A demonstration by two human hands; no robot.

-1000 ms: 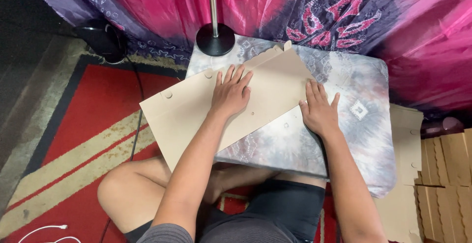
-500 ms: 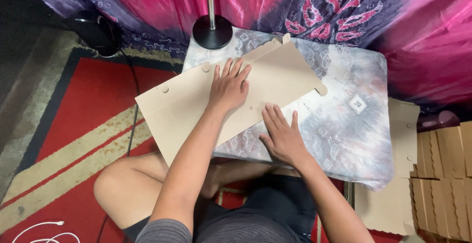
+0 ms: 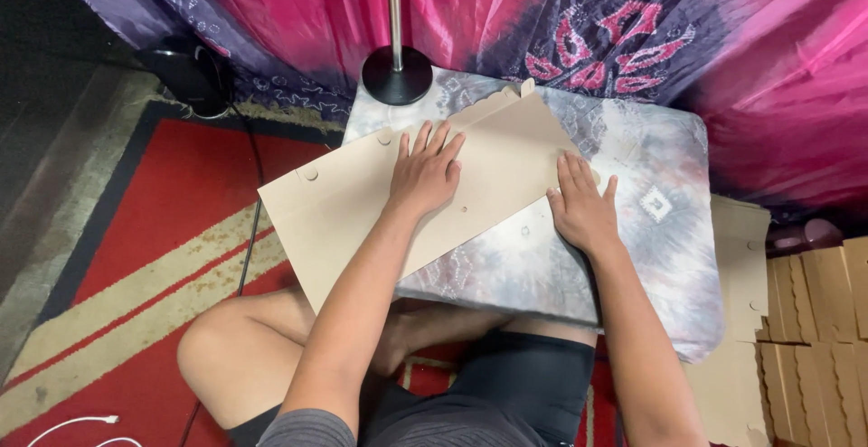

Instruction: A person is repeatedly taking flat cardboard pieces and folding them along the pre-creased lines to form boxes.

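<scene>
A: Where was the cardboard sheet (image 3: 362, 212) lying?

B: It lay flat and folded across the small table (image 3: 651, 257) with the grey tie-dye cover, its left part hanging out past the table's left edge over the red rug (image 3: 154, 221)

A: And the hands?

B: Both were pressed palm-down on it. The left hand (image 3: 427, 174) rested near the middle of the sheet with fingers spread and flat, gripping nothing. The right hand (image 3: 580, 207) sat at the sheet's right end, fingers apart and flat too, its heel on the table cover

A: What stood around?

B: A black round lamp base (image 3: 397, 75) with a metal pole stood at the far edge of the table, just beyond the sheet's far corner. A pink and purple cloth (image 3: 561, 13) hung behind. On the right, near the table, stood a stack of cardboard boxes (image 3: 814, 320). A white cable (image 3: 72, 424) lay on the rug at the near left
</scene>
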